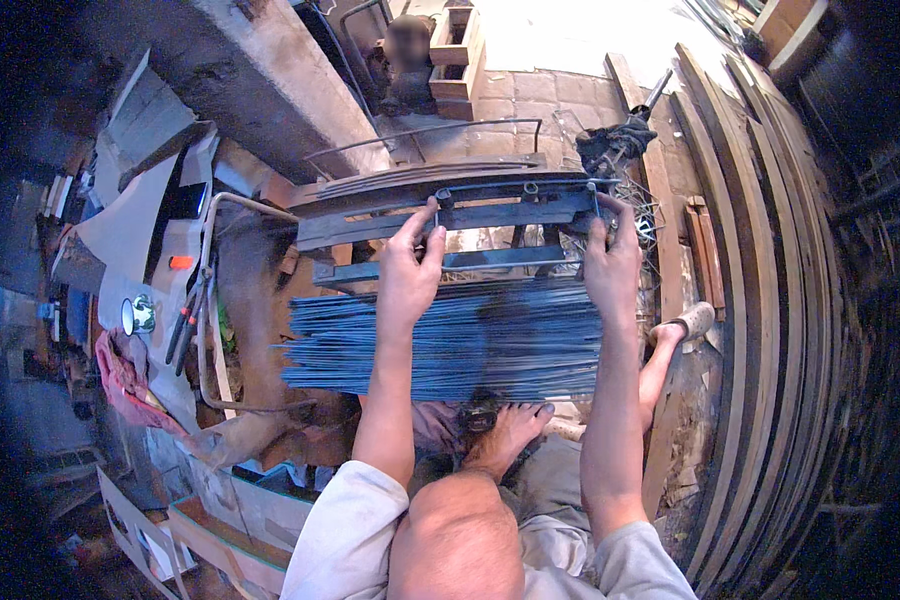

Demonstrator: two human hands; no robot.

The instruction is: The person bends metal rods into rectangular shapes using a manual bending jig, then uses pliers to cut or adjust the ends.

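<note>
1. Closest to the camera: bare bent knee (457, 540), smooth and rounded, between pale sleeves (342, 530) of softly creased cloth.
2. Past the knee: bare foot (510, 437), toes angled toward the upper right, near the rods.
3. Beyond the foot, along the near edge of the bench: broad layer of blue rods (460, 335), thin, straight, hard-looking, with ragged, uneven ends at the left.
4. Farther out: narrow bench (350, 232) of dark, weathered boards, long gaps between them, stubby round pegs (445, 198) toward the far edge.
5. Over the right half of the bench, close to its far edge: thin metal rod (570, 182), slender and straight along most of its span, stretched from hand to hand.
6. Left hand (410, 265): thumb and forefinger pinched on the rod's left end, other fingers mostly hidden.
7. Right hand (612, 265): thumb and forefinger pinched at the rod's right end, by the right end of the bench.
8. Just past the bench's far right corner: dark, crumpled cloth (610, 143) around a metal bar.
9. Left, on a pale board (163, 352): rounded mug (138, 314), patterned white and green; slim-handled pliers (182, 330) toward the right edge; rumpled pink cloth (130, 385) at the near left corner.
10. Right: long, rough wooden planks (760, 300), side by side.
</note>
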